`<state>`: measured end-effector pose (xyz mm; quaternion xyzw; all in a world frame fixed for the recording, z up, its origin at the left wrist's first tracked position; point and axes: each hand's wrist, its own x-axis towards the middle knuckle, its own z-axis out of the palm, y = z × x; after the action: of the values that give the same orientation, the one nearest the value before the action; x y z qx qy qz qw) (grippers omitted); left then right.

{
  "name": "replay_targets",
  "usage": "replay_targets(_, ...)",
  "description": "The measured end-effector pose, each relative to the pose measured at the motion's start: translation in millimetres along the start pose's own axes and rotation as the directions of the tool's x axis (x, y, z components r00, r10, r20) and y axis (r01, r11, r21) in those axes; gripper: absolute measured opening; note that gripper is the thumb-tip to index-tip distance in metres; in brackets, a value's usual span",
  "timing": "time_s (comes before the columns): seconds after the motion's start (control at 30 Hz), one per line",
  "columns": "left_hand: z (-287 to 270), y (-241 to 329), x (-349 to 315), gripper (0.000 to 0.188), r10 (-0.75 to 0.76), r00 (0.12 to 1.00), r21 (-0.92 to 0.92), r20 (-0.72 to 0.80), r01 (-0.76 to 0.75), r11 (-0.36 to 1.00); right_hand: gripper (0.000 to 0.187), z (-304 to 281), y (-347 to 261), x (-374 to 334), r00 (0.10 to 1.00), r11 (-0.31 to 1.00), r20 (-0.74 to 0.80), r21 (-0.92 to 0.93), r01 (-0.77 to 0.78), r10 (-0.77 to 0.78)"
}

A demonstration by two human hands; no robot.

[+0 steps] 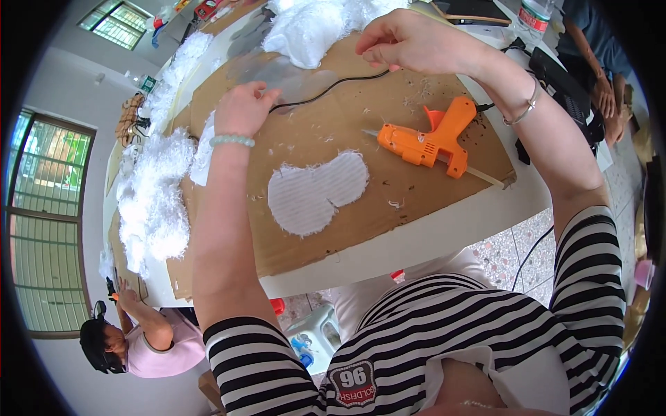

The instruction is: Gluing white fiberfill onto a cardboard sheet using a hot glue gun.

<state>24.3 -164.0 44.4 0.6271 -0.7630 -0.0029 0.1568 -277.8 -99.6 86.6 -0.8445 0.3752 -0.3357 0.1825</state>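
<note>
My left hand (241, 109) is over the far left of a brown cardboard sheet (333, 243), fingers curled in and thumb near them. Farther right, my right hand (409, 45) is raised, its thumb and fingertips pinched together. What either hand holds, if anything, is too small to make out. A black cord (329, 89) runs between them; I cannot tell whether they touch it. An orange glue gun (423, 142) lies on its side at the right, a glue stick (485, 177) protruding. Nearer me lies a white curved fabric piece (316, 191) with frayed edges.
White fluffy material (156, 201) is piled along the left, with more (305, 31) at the back. Clear plastic film (277, 76) lies beyond the cord. A bottle (534, 17) stands at the back right. One person (159, 347) is at the left, another (596, 62) at the right.
</note>
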Motion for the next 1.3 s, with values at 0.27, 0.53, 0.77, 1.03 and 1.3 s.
replay_targets(0.27, 25, -3, 27, 0.079, -0.094, 0.981, 0.017, 0.17, 0.093, 0.996, 0.028, -16, -3, -15, 0.947, 0.948, 0.143, 0.101, -0.302, 0.287)
replay_targets(0.53, 31, -9, 31, 0.08, -0.112, 0.978, -0.054, 0.174, 0.123, 0.991, 0.028, -6, 15, -32, 0.957, 0.947, 0.083, 0.143, -0.287, 0.277)
replay_targets(0.77, 34, 5, 24, 0.065, -0.174, 0.976, -0.093, 0.133, 0.188, 0.978, 0.026, 7, 23, -38, 0.971, 0.963, 0.057, 0.127, -0.238, 0.233)
replay_targets(1.03, 22, 29, 18, 0.08, -0.188, 0.955, 0.035, 0.23, 0.185, 0.982, 0.025, 16, 32, -37, 0.963, 0.956, 0.093, 0.126, -0.265, 0.255)
replay_targets(1.3, 31, 8, 25, 0.074, -0.074, 0.987, -0.031, 0.146, 0.079, 0.996, 0.025, 24, 29, -35, 0.946, 0.911, 0.159, 0.265, -0.317, 0.283)
